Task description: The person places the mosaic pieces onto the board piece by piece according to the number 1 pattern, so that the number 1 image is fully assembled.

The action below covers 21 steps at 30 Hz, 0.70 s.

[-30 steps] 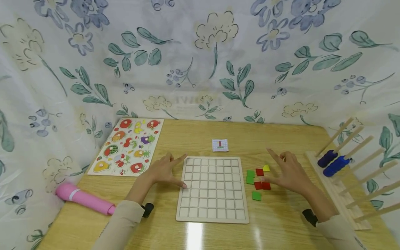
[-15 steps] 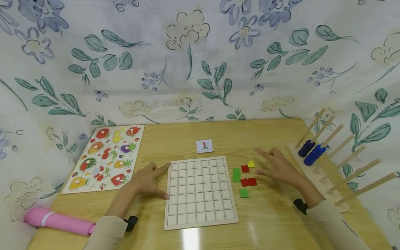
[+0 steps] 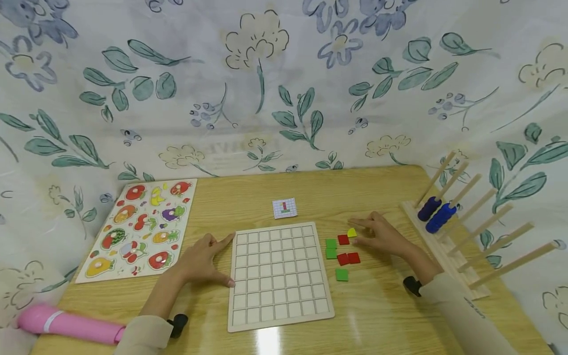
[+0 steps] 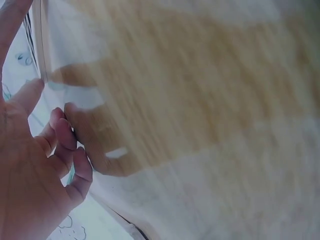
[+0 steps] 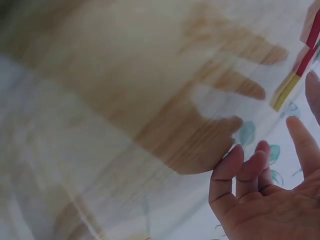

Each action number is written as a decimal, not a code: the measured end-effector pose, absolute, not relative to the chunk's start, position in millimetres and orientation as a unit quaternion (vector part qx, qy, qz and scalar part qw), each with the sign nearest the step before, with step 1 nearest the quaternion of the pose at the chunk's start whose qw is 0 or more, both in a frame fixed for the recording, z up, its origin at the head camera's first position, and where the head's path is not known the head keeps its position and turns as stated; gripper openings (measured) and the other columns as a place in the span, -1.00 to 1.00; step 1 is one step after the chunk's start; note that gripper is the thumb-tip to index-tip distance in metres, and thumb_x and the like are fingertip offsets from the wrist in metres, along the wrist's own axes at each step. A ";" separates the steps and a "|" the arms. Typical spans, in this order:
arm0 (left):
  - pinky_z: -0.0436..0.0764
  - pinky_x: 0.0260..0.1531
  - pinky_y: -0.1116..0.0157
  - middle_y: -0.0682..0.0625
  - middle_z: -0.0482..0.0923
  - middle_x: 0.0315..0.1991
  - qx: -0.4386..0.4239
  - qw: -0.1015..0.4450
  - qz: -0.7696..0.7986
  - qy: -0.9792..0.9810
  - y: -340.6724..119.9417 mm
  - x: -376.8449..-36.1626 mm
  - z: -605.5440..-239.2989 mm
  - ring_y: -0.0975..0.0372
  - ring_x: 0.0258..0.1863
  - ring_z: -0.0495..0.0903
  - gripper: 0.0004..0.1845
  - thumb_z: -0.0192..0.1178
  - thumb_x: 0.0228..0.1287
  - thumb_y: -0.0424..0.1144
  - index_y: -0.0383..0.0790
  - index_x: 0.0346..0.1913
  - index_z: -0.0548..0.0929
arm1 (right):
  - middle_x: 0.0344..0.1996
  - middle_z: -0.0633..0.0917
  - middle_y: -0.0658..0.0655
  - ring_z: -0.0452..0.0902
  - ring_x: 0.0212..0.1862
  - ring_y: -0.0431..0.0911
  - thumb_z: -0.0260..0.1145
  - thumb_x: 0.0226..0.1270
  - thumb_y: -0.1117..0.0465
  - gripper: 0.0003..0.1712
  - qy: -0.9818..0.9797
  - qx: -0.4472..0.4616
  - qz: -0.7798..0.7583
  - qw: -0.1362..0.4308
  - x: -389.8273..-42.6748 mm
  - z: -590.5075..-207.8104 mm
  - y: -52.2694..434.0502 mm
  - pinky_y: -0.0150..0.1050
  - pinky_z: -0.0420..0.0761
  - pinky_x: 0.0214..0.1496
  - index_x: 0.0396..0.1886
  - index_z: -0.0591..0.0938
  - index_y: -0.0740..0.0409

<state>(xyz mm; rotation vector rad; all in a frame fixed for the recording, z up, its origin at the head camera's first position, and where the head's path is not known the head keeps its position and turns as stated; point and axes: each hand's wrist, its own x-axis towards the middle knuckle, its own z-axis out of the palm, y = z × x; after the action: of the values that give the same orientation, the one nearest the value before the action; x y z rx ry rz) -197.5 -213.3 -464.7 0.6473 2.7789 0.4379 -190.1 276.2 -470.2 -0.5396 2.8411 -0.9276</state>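
**A:** Two hands were down on the bench, one on each side of the wooden grid board [image 3: 279,275]. The left hand [image 3: 200,261] lay flat against the board's left edge, with its fingers [image 3: 224,239] spread and relaxed and nothing in them. Thumb tip sat at the board's left side, index finger pointed toward its top-left corner.

**B:** And the right one?

**A:** The right hand [image 3: 382,235] was to the right of the board, fingers straight and loosely apart, holding nothing. Its fingertips were touching or just beside the yellow tile [image 3: 352,232]; I couldn't tell which from the head view. The wrist views were too blurred to settle it.

**B:** Where were the other tiles?

**A:** All just right of the board: red tile [image 3: 343,239] next to the yellow one, a pair of red tiles [image 3: 348,258] below it, two green tiles [image 3: 331,248] stacked edge to edge closest to the board, and one green tile [image 3: 341,274] lowest. The board's squares all looked unfilled.

**B:** Anything else around?

**A:** A small pattern card [image 3: 284,208] lay just behind the board. The fruit puzzle [image 3: 139,228] was well left of it, the pink roller [image 3: 66,324] at the near left, and the peg rack [image 3: 461,217] with blue rings [image 3: 435,214] far right.
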 end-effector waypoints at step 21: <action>0.18 -0.41 0.28 -0.02 0.23 -0.22 0.216 0.130 0.158 0.955 -211.7 -197.7 -464.7 0.17 -0.35 0.19 0.35 0.47 -0.43 0.51 0.06 0.55 0.19 | -0.41 0.38 0.09 0.23 -0.35 -0.11 0.48 0.19 0.24 -0.73 0.940 -0.153 -0.304 0.024 -195.5 -480.9 278.8 -0.27 0.31 -0.30 -0.13 0.72 0.24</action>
<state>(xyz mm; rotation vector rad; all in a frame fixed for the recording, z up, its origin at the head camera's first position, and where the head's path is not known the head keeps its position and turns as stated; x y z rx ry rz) -197.7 -211.7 -464.7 0.6282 2.7743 0.4601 -195.5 278.8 -480.9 -0.4730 2.9088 -0.9412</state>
